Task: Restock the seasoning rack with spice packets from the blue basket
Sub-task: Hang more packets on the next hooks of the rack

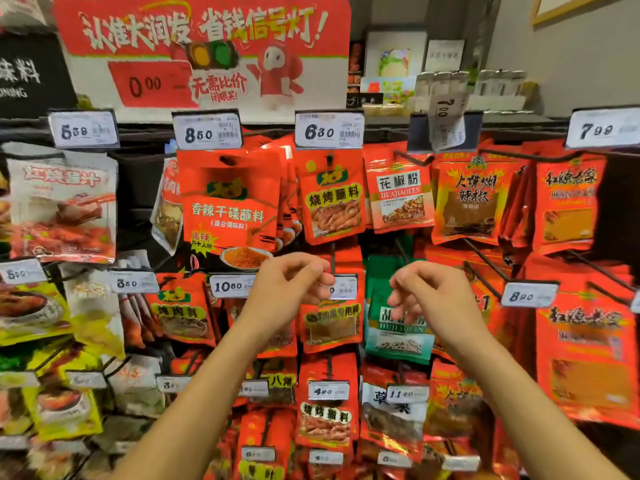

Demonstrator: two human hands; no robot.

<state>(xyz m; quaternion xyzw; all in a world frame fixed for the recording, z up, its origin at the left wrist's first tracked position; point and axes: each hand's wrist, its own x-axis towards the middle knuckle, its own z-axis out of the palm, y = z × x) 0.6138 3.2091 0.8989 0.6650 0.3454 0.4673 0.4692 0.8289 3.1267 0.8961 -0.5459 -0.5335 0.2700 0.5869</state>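
Seasoning rack [485, 251]: black pegs hung full with overlapping red, green, yellow spice packets [330, 199], upright.

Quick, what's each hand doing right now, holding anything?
Left hand: fingers loosely curled, holding nothing, by a price tag.
Right hand: fingers loosely curled, holding nothing.

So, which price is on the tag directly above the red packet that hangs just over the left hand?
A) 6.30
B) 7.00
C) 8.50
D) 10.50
A: the white price tag reading 6.30 sits right above the red packet, which hangs on its hook just over the left hand.
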